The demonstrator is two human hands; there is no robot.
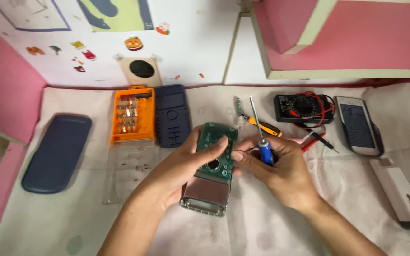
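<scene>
A white cloth-covered table stands against a white wall with pink panels. At centre near, the left hand grips a green circuit board mounted on a grey metal-framed device, thumb pressed on the board. The right hand is closed around a blue-handled screwdriver, shaft pointing far, forefinger touching the board's right edge. Far left lie an orange bit case and dark blue plastic cover; far right, a black multimeter with red leads.
</scene>
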